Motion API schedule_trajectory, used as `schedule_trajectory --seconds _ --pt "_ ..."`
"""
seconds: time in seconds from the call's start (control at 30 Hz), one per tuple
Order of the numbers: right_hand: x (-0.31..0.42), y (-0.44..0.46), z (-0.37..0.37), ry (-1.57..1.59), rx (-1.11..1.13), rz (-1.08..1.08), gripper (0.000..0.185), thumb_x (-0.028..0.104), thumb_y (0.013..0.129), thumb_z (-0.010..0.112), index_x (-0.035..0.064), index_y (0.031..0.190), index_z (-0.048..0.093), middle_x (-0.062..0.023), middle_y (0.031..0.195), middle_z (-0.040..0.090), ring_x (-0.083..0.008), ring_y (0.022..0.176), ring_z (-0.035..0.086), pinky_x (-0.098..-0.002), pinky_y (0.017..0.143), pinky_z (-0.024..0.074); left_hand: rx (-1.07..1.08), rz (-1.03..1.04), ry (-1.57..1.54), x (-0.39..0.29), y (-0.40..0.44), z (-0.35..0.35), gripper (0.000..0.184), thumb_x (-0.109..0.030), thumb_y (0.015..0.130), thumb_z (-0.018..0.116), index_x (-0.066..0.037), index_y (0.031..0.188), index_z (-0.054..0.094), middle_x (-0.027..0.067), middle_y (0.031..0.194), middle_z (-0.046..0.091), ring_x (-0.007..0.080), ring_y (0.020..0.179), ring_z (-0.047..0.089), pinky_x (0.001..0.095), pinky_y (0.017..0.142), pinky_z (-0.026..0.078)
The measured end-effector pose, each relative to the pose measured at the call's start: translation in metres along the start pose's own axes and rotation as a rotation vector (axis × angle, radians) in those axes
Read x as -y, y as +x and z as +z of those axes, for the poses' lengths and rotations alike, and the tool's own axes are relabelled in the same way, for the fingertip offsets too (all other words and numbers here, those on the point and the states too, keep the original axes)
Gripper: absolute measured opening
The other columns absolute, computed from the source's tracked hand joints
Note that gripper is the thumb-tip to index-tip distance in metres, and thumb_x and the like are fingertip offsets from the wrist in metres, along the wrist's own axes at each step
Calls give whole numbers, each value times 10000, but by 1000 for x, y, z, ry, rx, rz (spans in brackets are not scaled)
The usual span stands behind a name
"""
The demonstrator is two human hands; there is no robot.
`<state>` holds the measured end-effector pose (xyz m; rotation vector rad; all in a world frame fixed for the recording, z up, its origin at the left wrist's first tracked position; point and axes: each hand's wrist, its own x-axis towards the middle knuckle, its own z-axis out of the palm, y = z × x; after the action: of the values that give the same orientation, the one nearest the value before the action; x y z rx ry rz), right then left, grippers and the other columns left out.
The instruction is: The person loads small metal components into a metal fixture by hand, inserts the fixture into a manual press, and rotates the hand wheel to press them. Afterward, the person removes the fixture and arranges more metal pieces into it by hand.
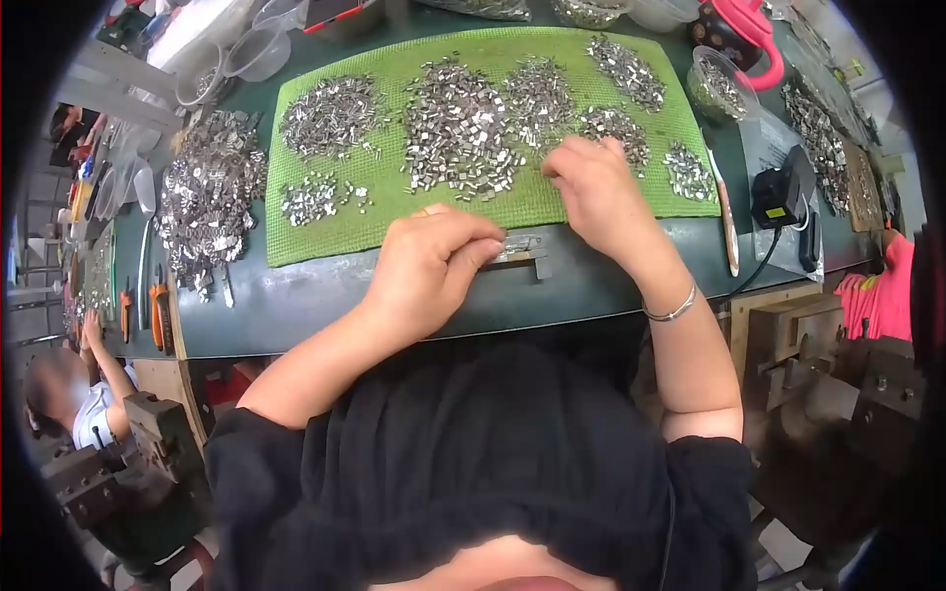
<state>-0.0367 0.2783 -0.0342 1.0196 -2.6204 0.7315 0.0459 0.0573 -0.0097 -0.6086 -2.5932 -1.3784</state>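
My left hand (429, 264) is at the table's front edge, thumb and forefinger pinched together. Its fingertips meet the left end of a small metal fixture (527, 258), and whatever they pinch is too small to name. Farther right, my right hand (598, 192) hovers over the green mat (394, 219) with its fingers curled inward; what they hold, if anything, is hidden. Just beyond it lies a heap of small metal pieces (631, 136). Several more heaps are spread over the mat, the largest being the central pile (458, 128).
Left of the mat is a big mound of metal parts (212, 182), with orange-handled pliers (161, 307) below it. To the right are a white-handled tool (724, 212), a black box with a cable (783, 192) and a tub of pieces (719, 84). Another person (84, 389) sits at left.
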Motion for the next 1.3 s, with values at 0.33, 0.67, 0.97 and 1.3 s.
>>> schedule_trajectory --seconds 0.33,0.67,0.97,1.3 --pt "-2 -5 -6 112 -34 24 76 -12 837 640 23 899 665 -89 850 642 -288 836 616 -387 786 379 42 45 135 5 -2 9 46 -21 836 688 -22 877 667 98 949 684 327 884 634 417 793 491" --pt "9 -3 -6 -145 32 -70 71 -1 745 611 65 744 638 -74 808 591 -266 856 602 -396 828 384 18 146 165 7 -3 11 104 3 802 705 -11 885 644 109 918 675 326 823 652 413 735 528" --pt "10 -23 -2 -126 -87 -45 124 -21 760 599 56 856 617 -75 836 561 -270 848 571 -395 813 365 39 59 126 2 1 9 124 -35 785 739 -43 881 660 89 923 659 321 831 638 412 737 504" --pt "15 -27 -8 -50 -74 168 62 68 792 700 69 775 640 -64 839 593 -256 873 584 -420 828 348 84 301 592 26 94 22 96 -198 787 751 -135 851 784 47 1008 626 264 1029 565 447 903 400"
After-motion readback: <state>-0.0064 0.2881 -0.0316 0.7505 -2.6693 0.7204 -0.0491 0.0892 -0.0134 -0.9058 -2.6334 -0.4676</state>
